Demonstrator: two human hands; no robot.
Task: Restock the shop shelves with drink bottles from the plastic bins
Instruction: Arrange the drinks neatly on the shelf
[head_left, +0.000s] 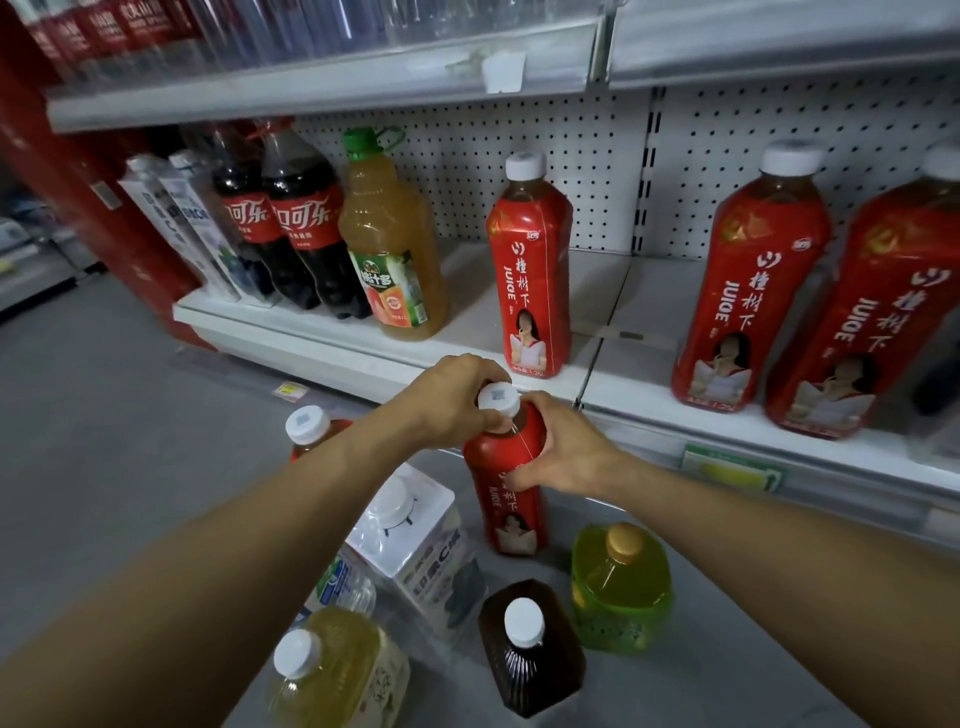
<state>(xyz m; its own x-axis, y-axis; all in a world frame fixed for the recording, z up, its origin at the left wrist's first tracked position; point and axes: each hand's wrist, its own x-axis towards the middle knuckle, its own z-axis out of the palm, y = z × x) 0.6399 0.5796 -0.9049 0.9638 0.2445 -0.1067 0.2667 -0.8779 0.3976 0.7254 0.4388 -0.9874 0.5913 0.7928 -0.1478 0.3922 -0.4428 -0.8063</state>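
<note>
View: head camera, looking down at two bare forearms reaching toward a shop shelf.
Left hand (447, 400): fingers curled round the neck of a red juice bottle (511, 499), just under its white cap (497, 399).
Right hand (561, 452): wrapped round the same bottle's shoulder from the other side, thumb lying across the red label.
Held bottle: upright, in front of the lower shelf (332, 338) and lower than its front edge, above a cluster of other drinks.
Cluster below: a white carton (415, 545), a clear water bottle (343, 582), a pale yellow bottle (337, 670), a dark brown bottle (530, 654) and a green bottle with a gold cap (621, 587), all close together. Whether a bin's walls surround them, I cannot tell.
Behind the left forearm: another red bottle (307, 423), only its white cap and neck showing.
On the lower shelf, left: white cartons (176, 223), two cola bottles (301, 223), then a large amber jug with a green cap (389, 244).
On the lower shelf, middle: one matching red bottle (532, 270), standing alone near the front edge.
On the lower shelf, right: two more matching red bottles (748, 280), side by side.
Back wall: white pegboard (467, 171).
Above: an upper shelf (311, 88), its goods blurred.
</note>
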